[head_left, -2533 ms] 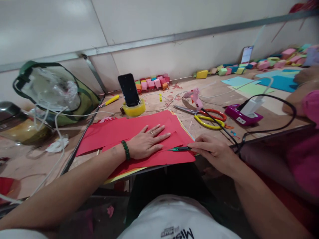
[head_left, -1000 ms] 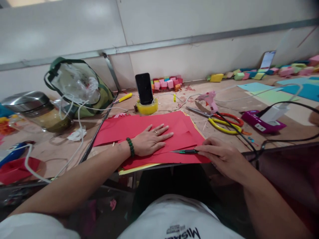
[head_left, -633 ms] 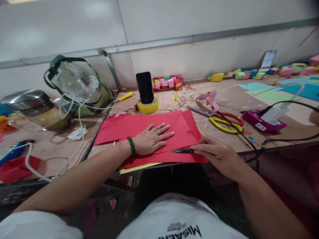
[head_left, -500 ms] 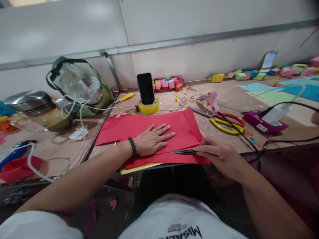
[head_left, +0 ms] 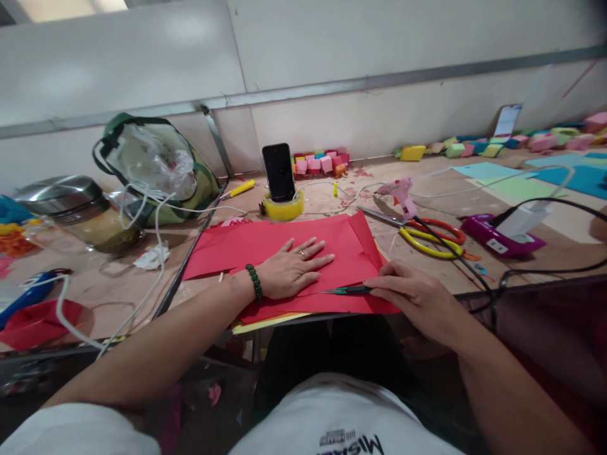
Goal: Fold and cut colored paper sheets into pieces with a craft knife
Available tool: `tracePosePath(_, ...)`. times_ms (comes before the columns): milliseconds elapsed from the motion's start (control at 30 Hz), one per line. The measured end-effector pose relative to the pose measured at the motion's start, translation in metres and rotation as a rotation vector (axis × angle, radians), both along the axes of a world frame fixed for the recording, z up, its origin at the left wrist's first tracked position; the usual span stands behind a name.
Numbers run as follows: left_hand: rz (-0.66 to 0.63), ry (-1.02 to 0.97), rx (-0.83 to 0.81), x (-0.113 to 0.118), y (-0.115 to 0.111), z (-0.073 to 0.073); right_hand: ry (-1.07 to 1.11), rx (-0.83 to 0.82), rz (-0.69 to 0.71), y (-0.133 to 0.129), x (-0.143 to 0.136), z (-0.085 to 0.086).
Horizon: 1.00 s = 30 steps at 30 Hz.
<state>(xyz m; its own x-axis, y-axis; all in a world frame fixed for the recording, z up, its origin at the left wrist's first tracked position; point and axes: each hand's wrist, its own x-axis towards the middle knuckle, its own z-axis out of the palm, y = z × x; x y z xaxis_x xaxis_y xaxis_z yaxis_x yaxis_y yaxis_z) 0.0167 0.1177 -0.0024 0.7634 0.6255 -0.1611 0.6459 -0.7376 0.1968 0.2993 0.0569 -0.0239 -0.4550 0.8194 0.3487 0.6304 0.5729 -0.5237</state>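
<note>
My left hand [head_left: 294, 268] lies flat on the red paper [head_left: 336, 237], palm down with its fingers spread and nothing gripped. A thin black and green cutter [head_left: 348, 291] is pinched in my right hand [head_left: 410, 291] at the paper's right part, its narrow tip pointing left toward my left hand. The blade lies along a cut line or edge in the red sheets. Yellow paper [head_left: 270, 323] peeks out below them at the table's front edge.
Behind the paper, a phone [head_left: 279, 172] leans in a tape roll [head_left: 283, 207]. To the right are scissors [head_left: 429, 243], a pink glue gun [head_left: 399, 194] and a purple power strip [head_left: 502, 237] with cables. At left stand a jar [head_left: 80, 215] and a green bag [head_left: 206, 180].
The camera view has shifted slightly. Both hands and the cutter hold nearly the same places on the red paper.
</note>
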Motion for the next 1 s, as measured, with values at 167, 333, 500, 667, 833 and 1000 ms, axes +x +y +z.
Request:
tracePosePath(167, -0.007, -0.016, -0.020, -0.004, -0.001, 0.002, -0.011, -0.006, -0.003, -0.001, -0.001, 0.002)
tracePosePath(333, -0.012, 0.005, -0.026, -0.004, -0.002, 0.001, -0.053, -0.009, 0.023, -0.003, -0.010, 0.006)
tracePosePath(500, -0.019, -0.029, -0.020, -0.004, -0.002, -0.002, -0.064, -0.044, 0.042, -0.005, -0.013, 0.010)
tracePosePath(667, -0.016, -0.019, -0.004, -0.004, -0.001, -0.003, -0.017, -0.049, 0.072, -0.005, -0.019, 0.011)
tracePosePath(833, -0.014, -0.011, -0.009, -0.004, -0.002, -0.003, -0.038, -0.034, 0.075, -0.005, -0.023, 0.012)
tracePosePath(1000, -0.015, -0.025, 0.000, -0.005, -0.002, -0.004, -0.064, -0.036, 0.105, -0.006, -0.026, 0.012)
